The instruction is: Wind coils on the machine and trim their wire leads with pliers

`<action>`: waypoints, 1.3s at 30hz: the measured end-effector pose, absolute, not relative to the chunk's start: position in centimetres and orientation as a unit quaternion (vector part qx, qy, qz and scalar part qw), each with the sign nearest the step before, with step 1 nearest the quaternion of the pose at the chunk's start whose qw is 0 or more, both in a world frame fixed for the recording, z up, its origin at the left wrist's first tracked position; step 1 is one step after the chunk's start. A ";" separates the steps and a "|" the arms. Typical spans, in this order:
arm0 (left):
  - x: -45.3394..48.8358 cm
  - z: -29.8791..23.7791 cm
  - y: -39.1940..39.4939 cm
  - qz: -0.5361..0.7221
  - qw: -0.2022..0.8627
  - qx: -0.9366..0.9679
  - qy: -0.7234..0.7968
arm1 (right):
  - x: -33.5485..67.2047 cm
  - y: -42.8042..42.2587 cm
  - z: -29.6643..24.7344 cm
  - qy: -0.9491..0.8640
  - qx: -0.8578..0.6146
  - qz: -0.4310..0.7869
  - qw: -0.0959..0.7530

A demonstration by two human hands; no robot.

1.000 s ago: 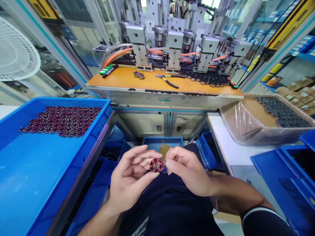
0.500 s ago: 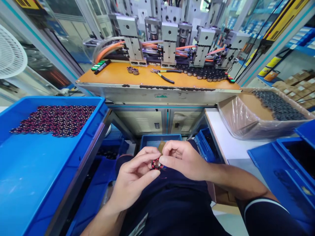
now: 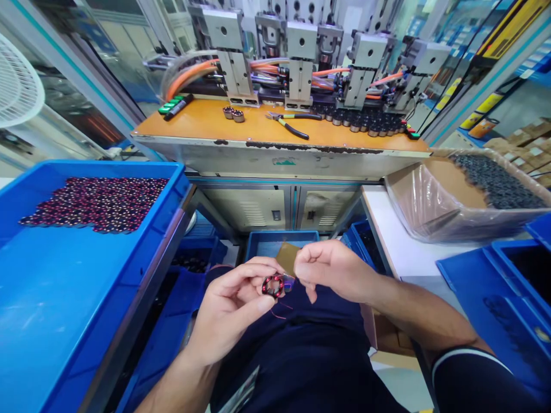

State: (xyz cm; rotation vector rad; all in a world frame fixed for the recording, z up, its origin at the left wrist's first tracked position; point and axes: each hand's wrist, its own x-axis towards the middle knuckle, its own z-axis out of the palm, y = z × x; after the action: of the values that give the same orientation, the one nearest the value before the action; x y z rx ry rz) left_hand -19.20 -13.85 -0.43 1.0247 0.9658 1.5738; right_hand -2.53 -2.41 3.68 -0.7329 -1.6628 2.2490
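Observation:
My left hand point(image 3: 235, 301) pinches a small motor stator point(image 3: 272, 285) between thumb and fingers, in front of my dark shirt. The stator is a black ring with red wire windings, its round opening facing me. Thin red wire ends point(image 3: 282, 315) dangle below it. Just right of the stator is my right hand point(image 3: 329, 269), its thumb and forefinger pressed together; whatever sits between them is too small to make out. Behind the hands shows a brownish-yellow flat piece point(image 3: 287, 257).
A blue tray point(image 3: 47, 275) of wound stators point(image 3: 107, 203) stands at left. On the orange bench point(image 3: 185, 123) lie cutting pliers point(image 3: 290, 123), a marker point(image 3: 178, 108) and dark ring parts point(image 3: 365, 122), below machine fixtures. At right is a plastic-lined carton point(image 3: 430, 201) of dark parts.
My right hand has drawn away from the stator to the right. The stator, still in my left hand, is now more exposed, with its wire ends visible. The view has shifted slightly.

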 end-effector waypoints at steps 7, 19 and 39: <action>-19.6 -0.4 -14.0 0.636 0.498 0.420 0.414 | -2.2 -2.9 3.6 -0.590 -0.227 0.766 0.119; -19.2 0.2 -14.0 0.566 0.624 0.386 0.376 | -4.8 -0.5 6.1 -0.797 -0.026 0.590 0.131; -19.2 0.6 -14.6 0.616 0.514 0.432 0.412 | -2.7 -2.7 8.1 -0.751 -0.234 0.614 0.061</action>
State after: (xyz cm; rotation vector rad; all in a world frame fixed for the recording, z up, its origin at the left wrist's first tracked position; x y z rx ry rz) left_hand -19.20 -14.64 0.64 1.0375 0.9905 1.4814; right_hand -2.66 -2.74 8.14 -0.7089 -2.2728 1.8562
